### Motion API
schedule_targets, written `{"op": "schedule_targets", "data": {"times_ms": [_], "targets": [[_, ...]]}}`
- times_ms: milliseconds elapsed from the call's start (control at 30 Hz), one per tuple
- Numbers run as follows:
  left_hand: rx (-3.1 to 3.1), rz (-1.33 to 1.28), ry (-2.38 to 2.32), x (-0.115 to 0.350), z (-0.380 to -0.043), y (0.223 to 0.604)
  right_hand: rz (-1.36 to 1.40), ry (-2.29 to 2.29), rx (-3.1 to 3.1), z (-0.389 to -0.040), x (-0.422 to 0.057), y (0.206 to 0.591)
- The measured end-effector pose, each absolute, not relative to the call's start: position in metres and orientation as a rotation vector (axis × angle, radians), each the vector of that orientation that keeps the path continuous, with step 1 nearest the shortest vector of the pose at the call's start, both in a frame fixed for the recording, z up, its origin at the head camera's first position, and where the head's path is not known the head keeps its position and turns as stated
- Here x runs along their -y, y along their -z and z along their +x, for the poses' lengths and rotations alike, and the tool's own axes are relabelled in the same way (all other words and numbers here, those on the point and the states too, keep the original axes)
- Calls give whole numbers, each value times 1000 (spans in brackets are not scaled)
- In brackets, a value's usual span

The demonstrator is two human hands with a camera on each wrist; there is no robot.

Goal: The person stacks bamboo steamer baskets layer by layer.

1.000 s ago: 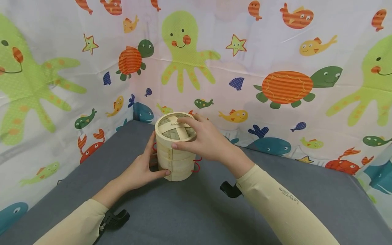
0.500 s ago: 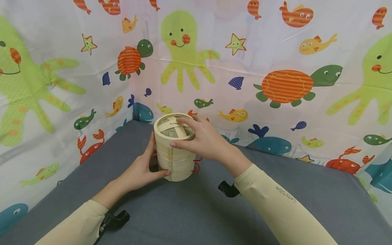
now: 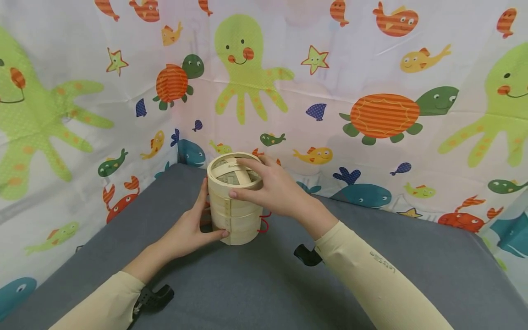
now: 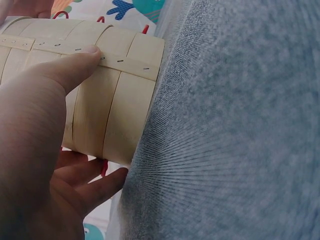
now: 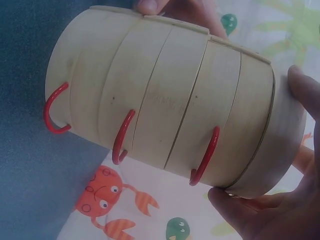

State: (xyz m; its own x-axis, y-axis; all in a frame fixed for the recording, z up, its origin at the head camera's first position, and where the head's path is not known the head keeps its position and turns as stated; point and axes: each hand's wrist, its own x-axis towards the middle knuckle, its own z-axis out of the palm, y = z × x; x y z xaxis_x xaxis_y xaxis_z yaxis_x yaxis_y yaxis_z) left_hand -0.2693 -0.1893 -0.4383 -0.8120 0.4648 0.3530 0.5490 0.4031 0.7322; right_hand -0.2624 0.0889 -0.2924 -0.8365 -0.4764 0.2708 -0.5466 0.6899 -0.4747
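A stacked bamboo steamer (image 3: pixel 243 220) stands upright on the grey cloth, its woven lid (image 3: pixel 231 178) on top. My left hand (image 3: pixel 185 229) grips the lower part from the left, thumb across the stapled seam; in the left wrist view the thumb (image 4: pixel 75 67) lies on one side and fingers reach round the other. My right hand (image 3: pixel 280 188) holds the lid by its rim from the right, thumb on the near side and fingers over the top and far side. Red loop handles (image 5: pixel 122 137) run down the steamer's side in the right wrist view.
A grey cloth surface (image 3: pixel 247 288) lies under the steamer. Behind it hangs a white curtain (image 3: pixel 288 27) printed with sea animals, meeting another curtain side at the back left corner. Black wrist mounts (image 3: pixel 154 298) jut from under both sleeves.
My right hand and the lid have shifted very slightly left and down. The steamer's lower part and my left hand have hardly moved.
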Motion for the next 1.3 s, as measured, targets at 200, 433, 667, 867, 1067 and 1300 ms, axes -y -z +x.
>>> {"op": "schedule_targets", "data": {"times_ms": [200, 433, 667, 867, 1067, 1300], "targets": [[2541, -937, 1391, 188, -269, 438, 855, -817, 2764, -262, -90, 293], [2524, -946, 1396, 187, -271, 438, 892, -809, 2745, -262, -91, 293], [2531, -935, 1381, 188, -271, 438, 876, -796, 2767, -263, -90, 293], [2539, -931, 1364, 190, -270, 437, 875, -788, 2755, -263, -89, 296], [2573, -900, 1261, 190, -269, 436, 869, -791, 2731, -263, -89, 301], [2626, -751, 802, 191, -263, 431, 816, -856, 2732, -260, -90, 306]]}}
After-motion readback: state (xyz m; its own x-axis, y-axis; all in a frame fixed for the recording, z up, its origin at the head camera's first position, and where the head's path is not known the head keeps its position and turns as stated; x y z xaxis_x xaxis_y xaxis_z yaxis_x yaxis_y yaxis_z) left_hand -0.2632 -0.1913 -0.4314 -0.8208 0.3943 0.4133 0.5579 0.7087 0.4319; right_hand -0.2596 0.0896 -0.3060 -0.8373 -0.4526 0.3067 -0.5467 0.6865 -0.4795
